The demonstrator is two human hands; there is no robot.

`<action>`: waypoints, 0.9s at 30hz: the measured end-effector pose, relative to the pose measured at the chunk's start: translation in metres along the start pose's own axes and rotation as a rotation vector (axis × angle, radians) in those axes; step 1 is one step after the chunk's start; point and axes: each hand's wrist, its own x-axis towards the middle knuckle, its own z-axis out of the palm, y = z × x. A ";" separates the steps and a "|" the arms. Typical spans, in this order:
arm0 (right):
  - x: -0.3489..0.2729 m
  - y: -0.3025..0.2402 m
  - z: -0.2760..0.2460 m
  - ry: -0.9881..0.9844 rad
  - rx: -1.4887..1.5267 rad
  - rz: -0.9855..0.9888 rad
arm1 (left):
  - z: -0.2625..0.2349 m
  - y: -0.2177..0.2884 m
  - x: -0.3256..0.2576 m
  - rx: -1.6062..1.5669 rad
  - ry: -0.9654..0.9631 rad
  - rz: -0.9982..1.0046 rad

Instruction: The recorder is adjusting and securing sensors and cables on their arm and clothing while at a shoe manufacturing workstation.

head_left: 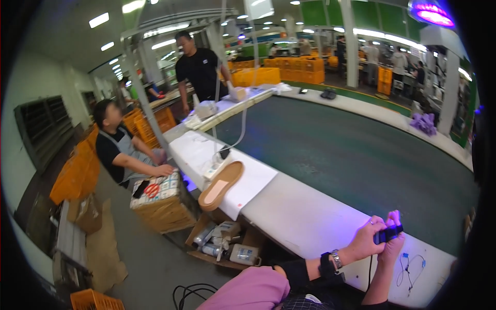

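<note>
My left hand [368, 238] is closed, its fingers pinching a small black strapped device [387, 234] that lies across my right wrist or palm; I cannot tell which. A metal watch [337, 260] and a black band [326, 264] circle my left wrist. Behind the device, my right hand [394, 217] points upward, its fingers partly hidden and blurred. Both hands hover above the near right end of the white worktop [310, 222]. Beside them on that surface lies a thin dark cord with blue ends [408, 268].
A tan shoe sole [222, 186] rests on white paper near a power strip [217, 166]. The green conveyor belt [320, 139] runs beyond. An open carton of bottles [243, 253] stands below the worktop. Two people are at the far left, one seated by a wrapped box [163, 206].
</note>
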 end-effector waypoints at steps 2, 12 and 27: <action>0.001 0.001 0.004 -0.050 -0.107 -0.060 | -0.002 -0.002 -0.002 -0.016 -0.018 -0.024; 0.001 0.017 0.021 -0.164 -0.261 0.089 | -0.022 -0.014 -0.012 0.024 0.078 0.029; -0.017 -0.019 0.051 -0.430 -0.280 0.261 | -0.032 -0.012 -0.020 -0.023 0.089 -0.045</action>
